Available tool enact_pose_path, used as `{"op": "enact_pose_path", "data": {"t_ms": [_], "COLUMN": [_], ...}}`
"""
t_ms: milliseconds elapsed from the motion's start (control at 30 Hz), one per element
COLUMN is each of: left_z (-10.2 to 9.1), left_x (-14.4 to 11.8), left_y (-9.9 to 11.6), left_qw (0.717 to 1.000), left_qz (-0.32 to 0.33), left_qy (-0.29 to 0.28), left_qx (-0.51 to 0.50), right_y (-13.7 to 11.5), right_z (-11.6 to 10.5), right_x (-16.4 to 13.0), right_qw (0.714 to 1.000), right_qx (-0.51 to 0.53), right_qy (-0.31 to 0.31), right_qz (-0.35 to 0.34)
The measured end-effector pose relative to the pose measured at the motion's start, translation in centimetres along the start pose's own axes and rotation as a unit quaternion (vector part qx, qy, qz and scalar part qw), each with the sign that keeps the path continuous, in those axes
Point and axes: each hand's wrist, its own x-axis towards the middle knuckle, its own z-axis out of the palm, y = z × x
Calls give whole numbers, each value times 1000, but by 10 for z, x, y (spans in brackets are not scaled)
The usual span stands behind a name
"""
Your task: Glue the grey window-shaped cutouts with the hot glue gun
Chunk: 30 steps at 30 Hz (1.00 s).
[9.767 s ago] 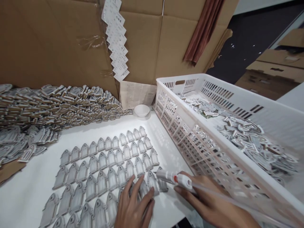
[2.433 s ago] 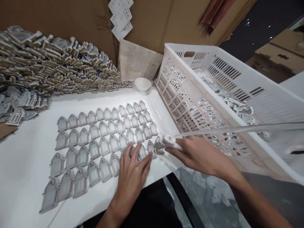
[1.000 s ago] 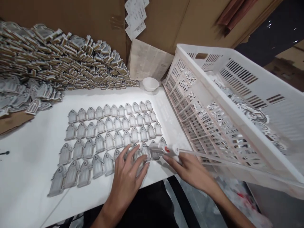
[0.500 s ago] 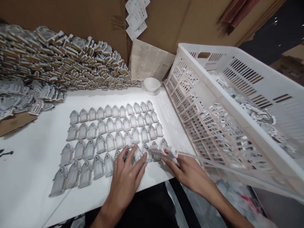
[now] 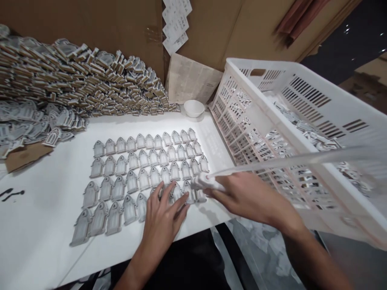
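Arch-shaped pieces [image 5: 145,169] lie in rows, left hand [image 5: 161,215] spread flat on them as before, while right hand [image 5: 244,195], gripping the glue applicator [image 5: 205,183], has tilted its nozzle onto the next one.

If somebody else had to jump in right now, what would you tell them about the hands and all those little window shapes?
Left hand: flat, fingers spread on the arch-shaped pieces at the near right end of the grid, holding them down.
Right hand: gripping a white applicator with a clear tube trailing right; its tip sits at the near row's right end.
Pieces lie in four rows on the white table. A stacked pile sits at the back left, loose ones in the white crate, and a small bowl at the back.
Done and left: cannot tell which pieces are treated.
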Motion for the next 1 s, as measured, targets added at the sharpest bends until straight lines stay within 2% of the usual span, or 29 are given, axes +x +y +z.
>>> {"op": "enact_pose_path", "data": {"t_ms": [100,200,300,400,567,767,900,1000], "left_z": [-1,-3,-4,-4,-2,-3,-2,-2], "left_x": [3,5,6,6,4,4,4,3], "left_y": [-6,-8,-8,-7,-6,-6,-6,-6], "left_qw": [1000,1000,1000,1000,1000,1000,1000,1000], "left_qz": [-3,-4,3,7,5,5,3,1], "left_qy": [-3,-10,-12,-8,-3,-13,-14,-13], "left_qx": [-22,-28,-24,-20,-15,-14,-13,-12], "right_y": [18,26,26,25,26,23,19,11], "right_z": [13,34,55,65,64,62,52,39], "right_x": [-16,-30,-36,-35,-34,-35,-34,-30], "right_qw": [995,983,974,969,969,981,990,997], "right_qx": [98,173,208,222,228,176,124,65], "right_qy": [-8,-11,5,5,-13,-9,-29,-22], "right_qz": [29,67,86,104,100,86,58,18]}}
